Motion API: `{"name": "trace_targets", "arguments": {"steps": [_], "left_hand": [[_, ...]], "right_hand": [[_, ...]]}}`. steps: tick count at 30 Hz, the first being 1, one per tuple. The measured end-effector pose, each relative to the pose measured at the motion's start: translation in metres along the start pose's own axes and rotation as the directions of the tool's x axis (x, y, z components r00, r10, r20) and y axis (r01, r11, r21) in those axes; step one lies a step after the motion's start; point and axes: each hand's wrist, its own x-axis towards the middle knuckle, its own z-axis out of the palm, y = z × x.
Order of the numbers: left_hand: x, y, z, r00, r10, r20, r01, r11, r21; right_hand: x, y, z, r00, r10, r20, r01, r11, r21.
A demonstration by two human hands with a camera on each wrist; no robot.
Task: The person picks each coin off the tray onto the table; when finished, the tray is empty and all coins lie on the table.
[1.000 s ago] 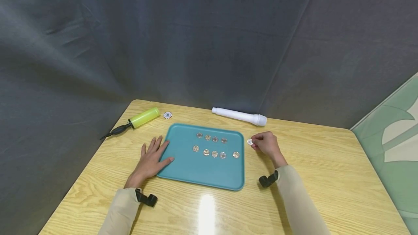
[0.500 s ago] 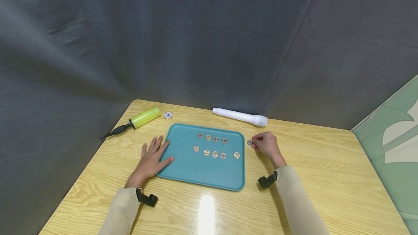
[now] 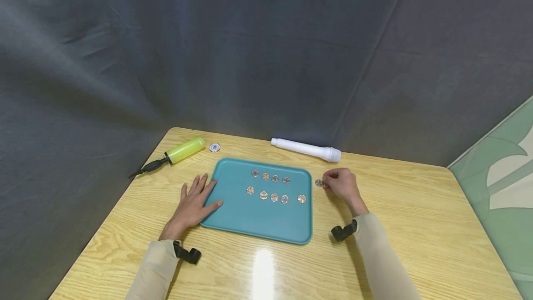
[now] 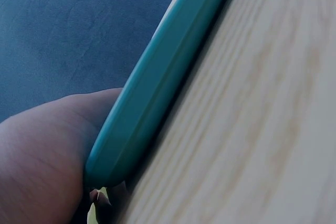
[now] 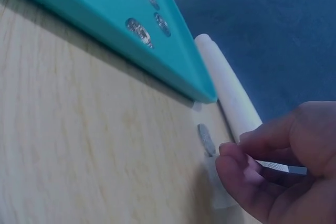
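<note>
A teal tray lies on the wooden table with two rows of coins on it, some silvery, some golden. Over the tray's left edge my left hand rests with fingers spread and thumb on the tray floor; the left wrist view shows this hand against the tray's outer wall. Just right of the tray, thumb and fingertips of my right hand pinch the edge of a silvery coin low at the tabletop. In the right wrist view that coin juts out past the fingertips.
Behind the tray lies a white tube with a wider end. A yellow hand pump with a black nozzle and a white poker chip lie at the back left. Dark fabric hangs along the table's far edge.
The coin at my right fingertips has gone from bright to darker, and the right hand has shifted very slightly right. My left hand and the tray stay put.
</note>
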Motion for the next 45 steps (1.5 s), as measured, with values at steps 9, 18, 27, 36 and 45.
{"name": "trace_targets", "arguments": {"steps": [9, 18, 27, 36, 45], "left_hand": [[-0.001, 0.000, 0.000, 1.000, 0.003, -0.001, -0.003, 1.000, -0.001], [0.000, -0.001, 0.000, 1.000, 0.002, 0.005, -0.002, 1.000, -0.005], [0.000, -0.001, 0.000, 1.000, 0.000, 0.003, 0.000, 1.000, -0.002], [0.000, -0.001, 0.001, 1.000, 0.003, 0.001, -0.003, 1.000, -0.004], [0.000, 0.000, 0.000, 1.000, 0.004, 0.001, -0.004, 1.000, -0.016]], "right_hand": [[-0.002, -0.013, 0.001, 0.993, -0.104, -0.051, 0.106, 0.993, 0.048], [-0.003, -0.024, 0.007, 0.992, -0.122, -0.038, 0.125, 0.988, 0.092], [-0.001, -0.034, 0.017, 0.991, -0.132, 0.002, 0.132, 0.988, 0.086], [0.000, -0.041, 0.028, 0.982, -0.185, 0.025, 0.182, 0.979, 0.093], [0.002, -0.047, 0.041, 0.984, -0.175, 0.036, 0.171, 0.981, 0.092]]}}
